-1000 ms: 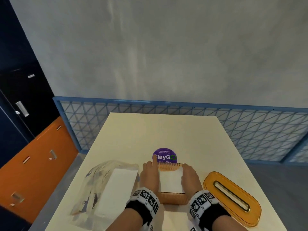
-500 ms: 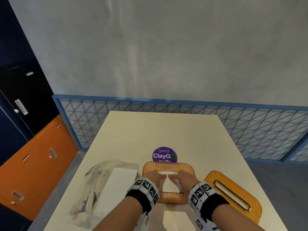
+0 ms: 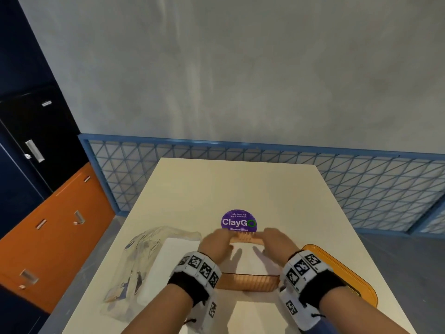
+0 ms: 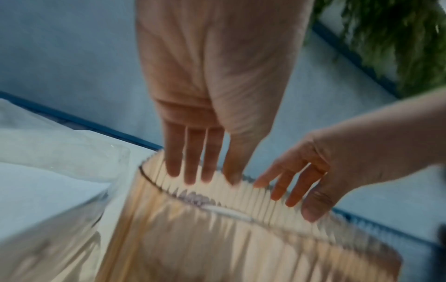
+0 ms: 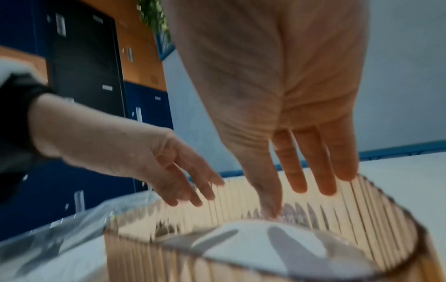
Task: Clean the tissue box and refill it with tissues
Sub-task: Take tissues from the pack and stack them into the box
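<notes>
Grey plaster wall (image 3: 240,68), blue mesh railing (image 3: 361,184), cream tabletop (image 3: 228,184), amber ribbed tissue box (image 3: 248,282) with white tissues (image 5: 253,246) inside near its front edge, left hand (image 3: 215,244) and right hand (image 3: 277,242) above it, fingers straight, each grip holding nothing.

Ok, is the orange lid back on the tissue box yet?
No, the orange lid lies on the table to the right of the open tissue box, whose white tissues are exposed.
</notes>
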